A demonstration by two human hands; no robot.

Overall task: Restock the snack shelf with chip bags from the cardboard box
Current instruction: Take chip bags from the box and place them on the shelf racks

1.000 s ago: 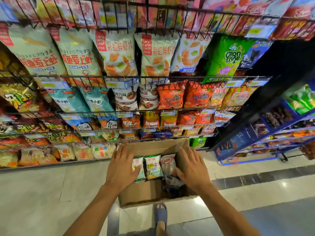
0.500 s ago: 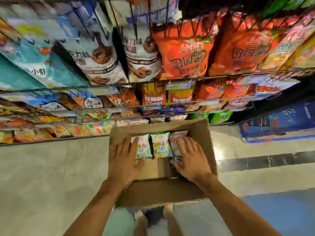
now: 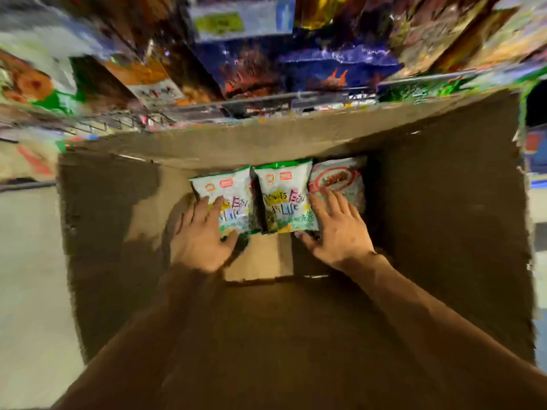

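Observation:
An open cardboard box [image 3: 429, 202] fills most of the view. Three chip bags stand against its far wall: two white-and-green ones [image 3: 228, 187] [image 3: 284, 196] and a white-and-red one [image 3: 337, 179] on the right. My left hand [image 3: 201, 235] lies with spread fingers on the lower part of the left bag, thumb under its bottom edge. My right hand [image 3: 337, 232] rests with spread fingers across the red bag and the edge of the middle bag. Neither hand has closed on a bag. The snack shelf [image 3: 266, 69] shows blurred above the box.
Wire shelf rails [image 3: 260, 99] packed with snack bags run just beyond the box's far rim. Pale tiled floor [image 3: 26, 261] lies to the left. A blue display [image 3: 535, 149] shows at the right edge. The box's near floor [image 3: 257, 261] is bare cardboard.
My head has dropped much closer to the box, which now fills the view. Both hands have reached deeper, from the box's rim onto the bags.

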